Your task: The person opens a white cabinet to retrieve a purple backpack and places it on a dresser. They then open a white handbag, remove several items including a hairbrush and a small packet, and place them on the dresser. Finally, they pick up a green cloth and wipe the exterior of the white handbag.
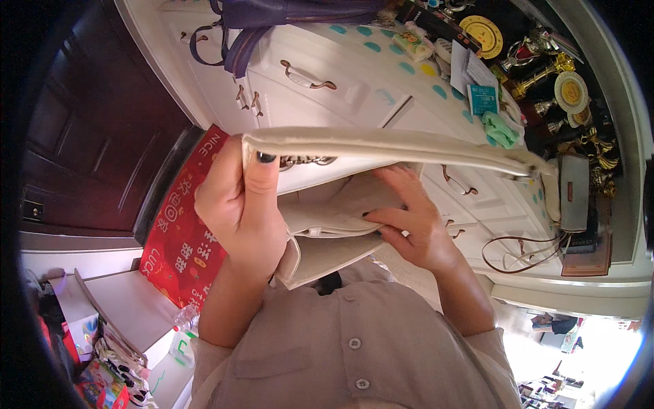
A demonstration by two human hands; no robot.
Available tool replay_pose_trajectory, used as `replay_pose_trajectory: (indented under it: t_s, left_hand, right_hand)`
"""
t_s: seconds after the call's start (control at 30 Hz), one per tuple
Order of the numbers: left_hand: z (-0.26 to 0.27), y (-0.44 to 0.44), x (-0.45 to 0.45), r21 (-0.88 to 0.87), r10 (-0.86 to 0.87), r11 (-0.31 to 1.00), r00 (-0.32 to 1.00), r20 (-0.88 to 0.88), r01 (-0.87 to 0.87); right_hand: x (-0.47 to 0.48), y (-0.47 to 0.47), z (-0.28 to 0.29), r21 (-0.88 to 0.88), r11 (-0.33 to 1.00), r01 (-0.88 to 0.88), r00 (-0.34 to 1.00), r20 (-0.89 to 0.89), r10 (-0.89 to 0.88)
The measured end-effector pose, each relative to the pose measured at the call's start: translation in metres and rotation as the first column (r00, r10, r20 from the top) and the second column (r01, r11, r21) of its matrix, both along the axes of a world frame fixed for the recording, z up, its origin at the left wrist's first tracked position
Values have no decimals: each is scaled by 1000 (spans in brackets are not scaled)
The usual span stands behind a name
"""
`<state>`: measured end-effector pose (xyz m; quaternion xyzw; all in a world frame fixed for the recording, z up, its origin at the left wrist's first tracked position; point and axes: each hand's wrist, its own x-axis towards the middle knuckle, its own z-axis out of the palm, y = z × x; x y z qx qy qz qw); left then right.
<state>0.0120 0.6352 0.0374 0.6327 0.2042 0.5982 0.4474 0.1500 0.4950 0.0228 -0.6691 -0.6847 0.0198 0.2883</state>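
Note:
A cream handbag (332, 255) hangs before my chest with its flap (378, 140) raised and its compartments gaping. My left hand (240, 204) grips the bag's side and the flap's left corner, thumb on the inside. Metal chain links (306, 161) show just under the flap. My right hand (409, 214) reaches into the bag from the right, its fingers spread about the middle divider and pinching its edge. A zipper (327, 232) runs along the top of that divider. The bottom of each compartment is in shadow, and I cannot tell what lies there.
White cabinets (332, 102) with metal handles stand ahead, a purple bag (301, 13) on top. Trophies (541, 66), papers and a grey purse (574, 194) crowd the counter. At left are a dark door (102, 117), a red mat (184, 230) and a shoe shelf (122, 358).

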Motion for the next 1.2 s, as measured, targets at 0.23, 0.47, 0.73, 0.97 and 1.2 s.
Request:
replay_pose_trajectory:
  t_s: [0.23, 0.47, 0.73, 0.97, 1.2]
  left_hand:
    - [12, 4, 4, 196, -77, 979, 994, 79, 60]
    - [19, 3, 10, 210, -85, 976, 989, 125, 57]
    - [29, 3, 9, 157, -157, 977, 984, 87, 142]
    - [12, 9, 7, 153, -131, 981, 988, 78, 118]
    - [7, 10, 4, 11, -193, 981, 980, 53, 193]
  right_hand:
    - [-2, -20, -11, -131, 988, 84, 961, -252, -116]
    - [0, -23, -16, -156, 980, 119, 950, -268, -158]
    - [3, -28, -29, -64, 986, 151, 957, -239, -162]
    - [0, -21, -10, -132, 988, 82, 937, -327, -122]
    - [9, -9, 6, -67, 997, 28, 994, -103, -35]
